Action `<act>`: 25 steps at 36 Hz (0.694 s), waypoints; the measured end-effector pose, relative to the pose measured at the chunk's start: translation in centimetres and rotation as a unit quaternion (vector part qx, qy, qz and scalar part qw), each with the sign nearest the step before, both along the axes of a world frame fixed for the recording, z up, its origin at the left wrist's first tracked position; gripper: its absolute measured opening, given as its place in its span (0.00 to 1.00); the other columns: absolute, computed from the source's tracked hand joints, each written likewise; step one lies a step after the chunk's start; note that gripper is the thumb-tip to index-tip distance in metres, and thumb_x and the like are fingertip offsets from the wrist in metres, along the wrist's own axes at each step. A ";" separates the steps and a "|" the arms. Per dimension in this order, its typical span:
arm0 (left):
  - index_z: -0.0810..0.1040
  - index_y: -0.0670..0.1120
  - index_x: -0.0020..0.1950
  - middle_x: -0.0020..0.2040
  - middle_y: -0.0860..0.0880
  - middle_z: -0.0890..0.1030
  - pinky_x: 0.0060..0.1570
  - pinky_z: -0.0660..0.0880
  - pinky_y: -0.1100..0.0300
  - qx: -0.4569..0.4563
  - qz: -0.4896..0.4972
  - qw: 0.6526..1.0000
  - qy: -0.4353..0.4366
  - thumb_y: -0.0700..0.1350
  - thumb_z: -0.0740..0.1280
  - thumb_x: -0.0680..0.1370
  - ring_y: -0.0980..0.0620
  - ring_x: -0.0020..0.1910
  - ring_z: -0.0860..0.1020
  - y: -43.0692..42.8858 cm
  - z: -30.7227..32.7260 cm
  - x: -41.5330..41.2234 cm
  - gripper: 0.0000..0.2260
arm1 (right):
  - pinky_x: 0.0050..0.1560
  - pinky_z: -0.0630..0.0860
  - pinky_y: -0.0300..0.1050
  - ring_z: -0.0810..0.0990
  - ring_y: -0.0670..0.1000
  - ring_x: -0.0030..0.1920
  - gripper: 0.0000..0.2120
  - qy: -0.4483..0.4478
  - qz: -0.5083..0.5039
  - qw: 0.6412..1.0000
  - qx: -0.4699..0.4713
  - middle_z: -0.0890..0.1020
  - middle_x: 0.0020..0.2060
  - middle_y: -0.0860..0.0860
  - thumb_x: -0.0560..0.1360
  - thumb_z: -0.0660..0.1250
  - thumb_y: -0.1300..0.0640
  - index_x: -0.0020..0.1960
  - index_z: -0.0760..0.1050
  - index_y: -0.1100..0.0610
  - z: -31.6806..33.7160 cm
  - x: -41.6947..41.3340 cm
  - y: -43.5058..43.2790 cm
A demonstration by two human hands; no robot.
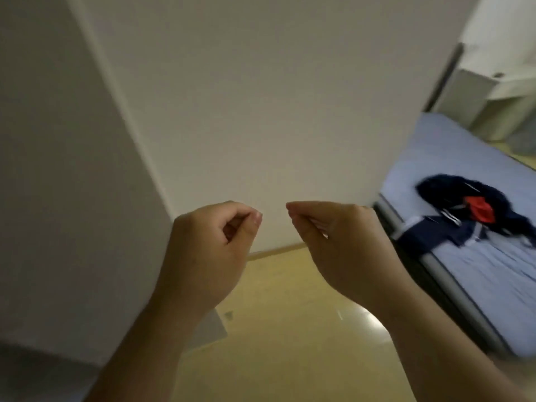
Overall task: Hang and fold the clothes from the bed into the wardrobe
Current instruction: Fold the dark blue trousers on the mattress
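The clothes [452, 190] lie in a blurred heap on the bed [452, 146] at the right, well apart from both hands: dark navy garments, one with white stripes, and a red piece [478, 210] on top, all on a pale blue sheet. The left hand [208, 248] is raised before the white wall [261, 111] with fingers curled and thumb meeting the forefinger tip, and nothing shows in it. The right hand [345, 242] is just beside it, not touching, fingertips bunched against the thumb, likewise holding nothing visible, above the yellowish floor [290, 314].
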State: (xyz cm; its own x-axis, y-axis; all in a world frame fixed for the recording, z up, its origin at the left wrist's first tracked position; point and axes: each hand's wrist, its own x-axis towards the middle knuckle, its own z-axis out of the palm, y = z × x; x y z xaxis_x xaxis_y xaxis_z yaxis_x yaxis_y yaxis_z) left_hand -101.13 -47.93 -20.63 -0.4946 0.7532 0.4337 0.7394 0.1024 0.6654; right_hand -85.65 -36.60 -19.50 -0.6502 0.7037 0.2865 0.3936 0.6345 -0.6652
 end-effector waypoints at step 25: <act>0.85 0.55 0.47 0.35 0.61 0.82 0.34 0.70 0.75 -0.103 -0.328 0.937 -0.054 0.50 0.71 0.78 0.63 0.36 0.80 49.1 -7.3 31.1 0.03 | 0.46 0.81 0.45 0.82 0.45 0.42 0.11 -0.059 -0.328 0.942 -0.047 0.86 0.45 0.46 0.81 0.63 0.54 0.56 0.83 0.52 -6.0 35.8 36.6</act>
